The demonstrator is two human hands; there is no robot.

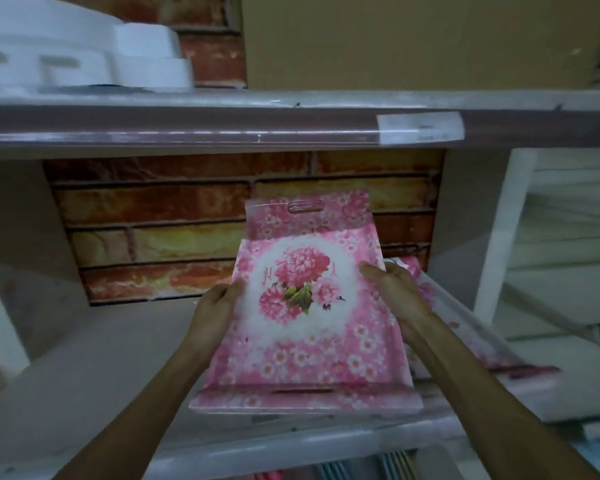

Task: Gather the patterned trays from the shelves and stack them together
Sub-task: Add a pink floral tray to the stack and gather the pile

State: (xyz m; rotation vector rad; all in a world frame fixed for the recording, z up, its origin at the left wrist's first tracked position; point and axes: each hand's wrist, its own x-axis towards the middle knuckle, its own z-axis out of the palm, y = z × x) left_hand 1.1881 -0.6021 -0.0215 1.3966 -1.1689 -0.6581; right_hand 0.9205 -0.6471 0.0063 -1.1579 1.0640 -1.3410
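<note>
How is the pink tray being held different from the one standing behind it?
The front tray is gripped at its sides by the left hand and right hand, tilted back; the rear tray stands steeper, untouched. The front one shows its large flower centre; the rear one shows only its handle end. Both share the pink floral pattern.

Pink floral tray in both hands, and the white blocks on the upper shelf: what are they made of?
Pink floral tray: probably glossy plastic or melamine, with a printed pattern, moulded handle slots and a clear wrap. White blocks: apparently matte foam packaging with moulded recesses.
</note>
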